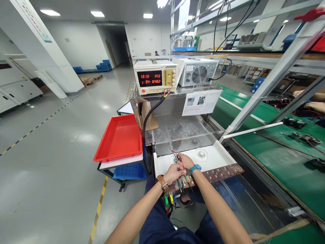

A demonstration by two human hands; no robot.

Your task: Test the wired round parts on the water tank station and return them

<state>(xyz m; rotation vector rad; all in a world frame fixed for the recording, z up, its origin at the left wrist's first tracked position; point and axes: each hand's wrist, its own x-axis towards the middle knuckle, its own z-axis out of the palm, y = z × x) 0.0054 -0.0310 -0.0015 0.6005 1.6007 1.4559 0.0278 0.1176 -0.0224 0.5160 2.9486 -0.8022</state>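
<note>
My left hand [174, 175], with a brown-strapped watch at its wrist, is closed in a pinch on a thin red wire [182, 164]. Just beyond it my right hand [186, 161], with a blue band, has its fingers closed around a small part that they mostly hide; its kind cannot be made out. Both hands are over the near edge of a white tray [209, 154]. Under them runs a brown strip [220, 172] with metal studs, and clips and wires are fixed to its left part. Green, yellow and blue connectors [171, 198] hang below it.
A power supply [154, 77] with lit red digits stands ahead, beside a grey unit with a fan [199, 73]. To the left, a red tray [122, 137] rests on a cart. A green conveyor [274, 159] runs along the right, with another person's hands [315, 101] at its far side.
</note>
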